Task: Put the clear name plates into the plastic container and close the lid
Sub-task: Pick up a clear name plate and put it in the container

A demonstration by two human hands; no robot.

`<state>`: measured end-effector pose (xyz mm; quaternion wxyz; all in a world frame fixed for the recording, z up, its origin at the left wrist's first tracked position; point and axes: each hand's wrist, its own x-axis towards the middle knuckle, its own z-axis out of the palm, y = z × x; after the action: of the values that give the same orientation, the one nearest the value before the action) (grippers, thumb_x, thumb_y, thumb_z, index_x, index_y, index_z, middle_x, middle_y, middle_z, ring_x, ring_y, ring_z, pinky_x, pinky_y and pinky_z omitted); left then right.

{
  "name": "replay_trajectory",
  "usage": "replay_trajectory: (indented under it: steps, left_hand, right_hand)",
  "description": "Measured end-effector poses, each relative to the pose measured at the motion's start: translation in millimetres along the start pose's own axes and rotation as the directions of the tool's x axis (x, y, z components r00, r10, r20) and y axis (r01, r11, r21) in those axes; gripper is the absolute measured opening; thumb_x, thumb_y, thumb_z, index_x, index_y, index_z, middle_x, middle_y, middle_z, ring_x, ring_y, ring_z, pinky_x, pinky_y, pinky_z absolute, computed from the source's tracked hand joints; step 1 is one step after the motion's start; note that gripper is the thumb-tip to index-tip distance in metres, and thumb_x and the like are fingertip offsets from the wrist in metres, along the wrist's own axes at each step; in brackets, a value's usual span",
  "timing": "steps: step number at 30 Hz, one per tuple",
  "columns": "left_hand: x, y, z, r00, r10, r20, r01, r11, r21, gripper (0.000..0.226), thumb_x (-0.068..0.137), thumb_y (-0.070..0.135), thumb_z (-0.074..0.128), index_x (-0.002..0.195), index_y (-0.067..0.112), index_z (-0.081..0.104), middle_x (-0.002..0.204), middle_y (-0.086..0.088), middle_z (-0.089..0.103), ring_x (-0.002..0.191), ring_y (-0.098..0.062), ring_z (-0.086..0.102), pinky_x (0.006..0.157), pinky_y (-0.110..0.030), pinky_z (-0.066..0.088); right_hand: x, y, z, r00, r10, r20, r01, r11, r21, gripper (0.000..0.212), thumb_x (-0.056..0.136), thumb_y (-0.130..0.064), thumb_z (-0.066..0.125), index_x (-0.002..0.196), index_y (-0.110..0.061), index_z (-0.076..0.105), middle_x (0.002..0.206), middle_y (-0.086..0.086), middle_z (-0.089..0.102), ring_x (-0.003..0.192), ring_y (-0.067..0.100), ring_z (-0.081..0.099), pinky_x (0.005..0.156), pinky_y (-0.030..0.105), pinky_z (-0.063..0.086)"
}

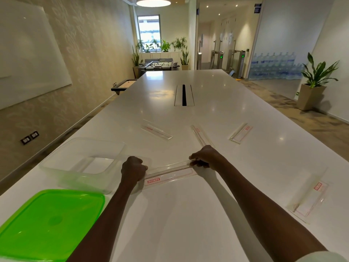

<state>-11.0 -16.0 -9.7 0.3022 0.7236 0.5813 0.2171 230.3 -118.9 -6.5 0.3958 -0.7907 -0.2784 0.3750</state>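
Nearest, by the table's near left corner, lies the green lid (51, 224), set off the clear container (83, 163) just beyond it so the box stays open for loading. Both hands are closed on one clear name plate (170, 175): the left hand (133, 170) pinches its left end, close beside the container's right wall, and the right hand (206, 157) grips the right end, keeping the long piece level. Four more plates wait on the table (188, 224): one toward the right edge (309, 199) and three farther out (156, 131) (202, 136) (241, 133). Nothing seems to block the short way into the container.
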Motion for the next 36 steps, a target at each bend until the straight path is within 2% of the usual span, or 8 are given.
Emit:
replay_trajectory:
  steps: [4,7,12,16,19,26,31,36]
  left_hand:
    - [-3.1,0.6,-3.5,1.0,0.007,-0.016,-0.007,1.0,-0.018,0.042,0.076,0.018,0.076,0.115,0.007,0.066,0.115,-0.016,0.069,0.102,-0.033,0.065,0.087,-0.042,0.054]
    - [-6.3,4.1,-5.3,0.998,0.034,-0.053,-0.036,0.999,-0.028,0.043,0.077,0.02,0.077,0.115,0.007,0.065,0.115,-0.017,0.067,0.101,-0.033,0.064,0.086,-0.043,0.054]
    - [-11.9,3.9,-3.7,0.994,0.085,-0.066,-0.09,0.993,-0.077,0.045,0.078,0.02,0.077,0.117,0.002,0.062,0.118,-0.02,0.064,0.109,-0.034,0.061,0.093,-0.046,0.051]
    - [-17.3,0.2,0.3,0.978,0.172,-0.118,-0.185,0.977,-0.106,0.043,0.076,0.016,0.078,0.113,-0.002,0.064,0.107,-0.019,0.068,0.1,-0.032,0.063,0.092,-0.041,0.05]
    - [-22.1,-0.3,3.6,0.968,0.188,-0.164,-0.21,0.969,-0.131,0.041,0.075,0.014,0.08,0.11,-0.002,0.066,0.1,-0.018,0.069,0.094,-0.031,0.064,0.091,-0.038,0.05]
    - [-30.7,-6.2,12.4,0.959,0.181,-0.22,-0.226,0.953,-0.203,0.033,0.076,0.008,0.077,0.107,-0.001,0.069,0.097,-0.015,0.072,0.089,-0.024,0.065,0.081,-0.023,0.044]
    - [-36.1,-11.0,15.8,0.96,0.181,-0.216,-0.228,0.948,-0.222,0.032,0.074,0.01,0.079,0.105,0.001,0.071,0.095,-0.015,0.072,0.088,-0.024,0.066,0.078,-0.023,0.043]
    - [-33.8,-13.7,12.8,0.953,0.244,-0.181,-0.268,0.955,-0.126,0.034,0.076,0.019,0.079,0.106,0.006,0.071,0.101,-0.014,0.072,0.094,-0.024,0.066,0.084,-0.028,0.047]
  right_hand:
    - [-2.7,-6.0,-11.8,1.0,-0.014,0.016,0.015,0.996,-0.085,0.019,0.073,-0.013,0.08,0.079,0.003,0.071,0.057,0.008,0.068,0.037,0.009,0.051,0.041,0.019,0.036]
    - [-3.4,-8.4,-20.7,0.997,-0.048,0.059,0.054,0.994,-0.096,0.028,0.07,-0.011,0.081,0.088,0.009,0.072,0.07,0.014,0.064,0.053,0.017,0.05,0.047,0.024,0.035]
    - [-7.3,-6.7,-34.0,0.977,-0.161,0.14,0.175,0.98,-0.096,0.026,0.071,-0.009,0.082,0.096,-0.009,0.074,0.08,0.008,0.07,0.066,0.013,0.057,0.054,0.021,0.042]
    - [-10.4,-3.2,-37.5,0.96,-0.233,0.156,0.256,0.955,-0.149,0.035,0.073,-0.009,0.081,0.107,-0.009,0.073,0.09,0.008,0.071,0.073,0.013,0.056,0.057,0.021,0.042]
    - [-12.3,2.8,-35.3,0.945,-0.296,0.141,0.317,0.933,-0.169,0.033,0.073,-0.007,0.081,0.105,-0.007,0.072,0.082,0.005,0.07,0.074,0.014,0.057,0.058,0.019,0.042]
    - [-8.7,15.1,-27.6,0.904,-0.423,0.059,0.412,0.828,-0.38,0.036,0.067,-0.013,0.086,0.101,-0.009,0.074,0.086,0.011,0.075,0.087,0.02,0.067,0.084,0.033,0.05]
    - [-10.7,23.9,-24.7,0.892,-0.447,0.058,0.43,0.805,-0.408,0.035,0.071,-0.012,0.083,0.104,-0.01,0.072,0.079,0.005,0.076,0.087,0.015,0.067,0.085,0.03,0.051]
    - [-13.9,24.8,-23.2,0.896,-0.444,-0.006,0.39,0.792,-0.469,0.045,0.07,-0.026,0.085,0.111,-0.02,0.069,0.091,0.0,0.073,0.08,0.012,0.061,0.074,0.027,0.047]
